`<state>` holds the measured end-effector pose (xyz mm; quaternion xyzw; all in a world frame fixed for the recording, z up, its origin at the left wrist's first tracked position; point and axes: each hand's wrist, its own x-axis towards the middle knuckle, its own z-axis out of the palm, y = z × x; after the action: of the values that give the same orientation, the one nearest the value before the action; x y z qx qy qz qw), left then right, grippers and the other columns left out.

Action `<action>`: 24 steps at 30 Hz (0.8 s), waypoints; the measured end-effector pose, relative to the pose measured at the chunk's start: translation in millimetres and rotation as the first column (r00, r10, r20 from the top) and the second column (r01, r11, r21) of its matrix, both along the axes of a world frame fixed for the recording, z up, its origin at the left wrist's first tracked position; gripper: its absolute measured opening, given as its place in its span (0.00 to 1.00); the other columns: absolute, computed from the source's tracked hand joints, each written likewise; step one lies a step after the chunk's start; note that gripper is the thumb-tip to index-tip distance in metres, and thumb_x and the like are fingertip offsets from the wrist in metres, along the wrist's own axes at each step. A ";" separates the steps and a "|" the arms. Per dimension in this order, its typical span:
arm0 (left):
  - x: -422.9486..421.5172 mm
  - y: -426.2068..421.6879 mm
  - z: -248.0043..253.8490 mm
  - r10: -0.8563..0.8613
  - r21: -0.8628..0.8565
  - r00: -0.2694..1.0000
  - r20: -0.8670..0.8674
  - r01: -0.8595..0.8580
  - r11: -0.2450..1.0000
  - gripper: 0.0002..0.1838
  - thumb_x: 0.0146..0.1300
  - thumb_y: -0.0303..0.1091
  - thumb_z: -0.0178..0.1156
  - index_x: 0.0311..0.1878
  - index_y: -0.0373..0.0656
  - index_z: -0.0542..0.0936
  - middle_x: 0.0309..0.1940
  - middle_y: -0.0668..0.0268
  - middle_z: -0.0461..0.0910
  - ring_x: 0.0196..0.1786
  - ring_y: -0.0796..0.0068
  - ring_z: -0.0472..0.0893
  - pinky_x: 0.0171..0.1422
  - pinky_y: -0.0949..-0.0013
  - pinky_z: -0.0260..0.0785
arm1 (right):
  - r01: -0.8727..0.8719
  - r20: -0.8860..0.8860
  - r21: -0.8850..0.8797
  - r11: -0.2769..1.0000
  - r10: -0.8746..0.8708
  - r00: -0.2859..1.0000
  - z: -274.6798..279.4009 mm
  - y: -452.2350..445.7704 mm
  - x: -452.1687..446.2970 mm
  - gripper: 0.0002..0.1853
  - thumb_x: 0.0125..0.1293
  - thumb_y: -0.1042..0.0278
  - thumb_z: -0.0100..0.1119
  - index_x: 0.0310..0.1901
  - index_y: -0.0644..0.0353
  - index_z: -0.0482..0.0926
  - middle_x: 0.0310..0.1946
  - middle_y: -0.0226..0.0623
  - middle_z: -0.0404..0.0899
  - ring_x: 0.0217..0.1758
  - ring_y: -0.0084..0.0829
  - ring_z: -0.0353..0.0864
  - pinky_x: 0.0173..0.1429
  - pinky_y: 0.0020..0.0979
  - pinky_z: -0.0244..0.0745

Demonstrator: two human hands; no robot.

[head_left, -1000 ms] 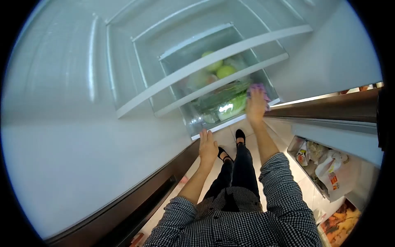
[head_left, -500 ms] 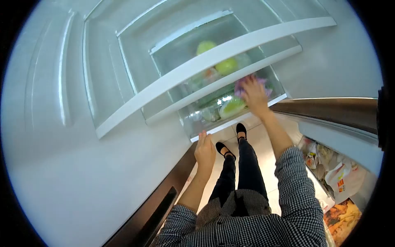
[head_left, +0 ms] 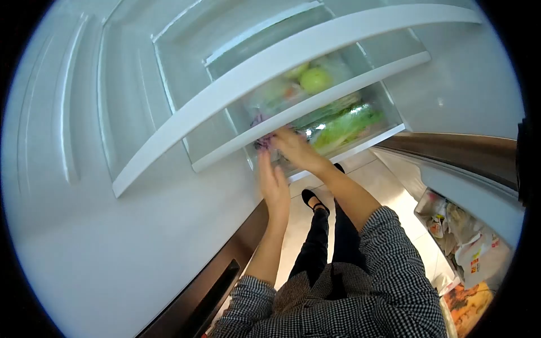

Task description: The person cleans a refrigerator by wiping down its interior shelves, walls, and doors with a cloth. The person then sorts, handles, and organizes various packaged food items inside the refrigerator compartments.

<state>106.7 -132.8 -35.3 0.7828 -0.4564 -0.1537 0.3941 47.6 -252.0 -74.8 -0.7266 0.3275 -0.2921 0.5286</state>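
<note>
My right hand [head_left: 296,147] presses a purple cloth [head_left: 265,135] at the left end of the lowest glass shelf, just under the white shelf edge. The fingers on the cloth are partly blurred. My left hand [head_left: 273,183] is right beside it at the shelf's front left corner, fingers stretched and holding nothing. Beneath the glass lie wrapped green leafy vegetables [head_left: 346,127] and a round green fruit [head_left: 315,80] among plastic bags.
Curved white shelf edges [head_left: 225,87] span the fridge above my hands. An open door [head_left: 462,158] with a bin of bags and packets [head_left: 462,236] is at the right. Another door's dark edge [head_left: 231,253] runs at the lower left. My feet stand on a tiled floor [head_left: 372,174].
My right hand has swept the purple cloth from the right side of the glass to the left end. My left hand has moved slightly upward, and the view has shifted.
</note>
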 end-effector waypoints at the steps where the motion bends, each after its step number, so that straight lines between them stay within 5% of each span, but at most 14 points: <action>1: -1.2 -9.5 -5.9 -0.080 0.069 0.993 0.085 0.074 0.995 0.24 0.65 0.30 0.47 0.65 0.39 0.64 0.64 0.47 0.62 0.67 0.49 0.61 0.70 0.55 0.49 | 0.001 0.106 0.201 0.980 -0.023 0.994 1.5 -0.3 -13.0 0.21 0.64 0.62 0.49 0.58 0.57 0.71 0.64 0.41 0.64 0.70 0.45 0.56 0.71 0.48 0.45; 3: -5.0 -33.7 -18.6 -0.257 0.223 0.939 0.230 0.207 0.953 0.26 0.65 0.32 0.48 0.67 0.39 0.61 0.69 0.49 0.55 0.70 0.46 0.55 0.73 0.50 0.42 | 0.028 -0.197 -0.067 0.997 -0.041 0.979 12.2 -5.1 -39.0 0.21 0.65 0.61 0.49 0.59 0.56 0.70 0.65 0.39 0.63 0.71 0.43 0.54 0.71 0.50 0.44; 7: -8.7 -85.2 -28.3 -0.059 0.310 0.885 0.463 -0.099 0.945 0.26 0.64 0.39 0.50 0.64 0.41 0.64 0.67 0.47 0.57 0.69 0.41 0.55 0.70 0.39 0.42 | -0.032 -0.608 -0.566 0.824 -0.392 0.690 8.1 -11.0 -84.5 0.22 0.65 0.59 0.50 0.60 0.52 0.69 0.65 0.36 0.63 0.71 0.41 0.55 0.72 0.52 0.42; 9: 6.1 -110.7 -38.0 0.110 0.192 0.873 0.474 -0.225 0.955 0.27 0.62 0.39 0.52 0.63 0.40 0.66 0.66 0.47 0.59 0.69 0.41 0.55 0.68 0.36 0.42 | -0.055 -0.557 -0.611 0.789 -0.380 0.739 -3.5 -14.2 -108.4 0.24 0.64 0.59 0.52 0.62 0.49 0.67 0.67 0.32 0.61 0.72 0.39 0.53 0.73 0.50 0.42; 12: 35.5 -140.2 -36.0 0.112 0.193 0.730 0.674 -0.320 0.928 0.22 0.59 0.39 0.53 0.55 0.38 0.71 0.63 0.47 0.63 0.67 0.38 0.56 0.67 0.37 0.45 | -0.049 -0.499 -0.657 0.752 -0.385 0.776 -14.1 -14.8 -116.4 0.26 0.63 0.58 0.53 0.64 0.47 0.66 0.67 0.30 0.60 0.72 0.38 0.52 0.73 0.49 0.42; 15: 61.5 -148.5 -50.3 0.153 -0.005 0.687 0.710 -0.212 0.977 0.17 0.58 0.37 0.55 0.47 0.38 0.73 0.61 0.47 0.65 0.65 0.36 0.57 0.67 0.41 0.49 | -0.032 -0.471 -0.686 0.727 -0.409 0.782 -14.3 -17.9 -114.7 0.24 0.62 0.58 0.55 0.61 0.47 0.69 0.66 0.29 0.61 0.71 0.38 0.53 0.72 0.50 0.45; 21: 70.4 -112.9 -56.0 0.031 0.125 0.795 0.606 -0.134 0.983 0.20 0.57 0.35 0.56 0.53 0.39 0.73 0.61 0.49 0.66 0.61 0.41 0.63 0.63 0.49 0.58 | -0.003 -0.444 -0.681 0.732 -0.410 0.797 -11.7 -18.0 -114.5 0.25 0.61 0.59 0.56 0.61 0.46 0.69 0.65 0.30 0.63 0.71 0.37 0.55 0.70 0.51 0.48; 24: 28.2 -64.9 -35.9 0.011 0.115 0.736 0.677 -0.120 0.986 0.21 0.59 0.34 0.55 0.56 0.39 0.73 0.60 0.51 0.67 0.58 0.43 0.65 0.63 0.48 0.58 | -0.003 -0.474 -0.646 0.764 -0.397 0.786 -7.8 -16.9 -114.3 0.24 0.61 0.59 0.56 0.60 0.46 0.69 0.65 0.30 0.63 0.71 0.38 0.55 0.70 0.53 0.49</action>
<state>134.9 -197.7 -71.3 0.8284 -0.5271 0.1199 0.1469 -66.8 -268.9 -82.7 -0.8702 0.4389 -0.2006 0.0992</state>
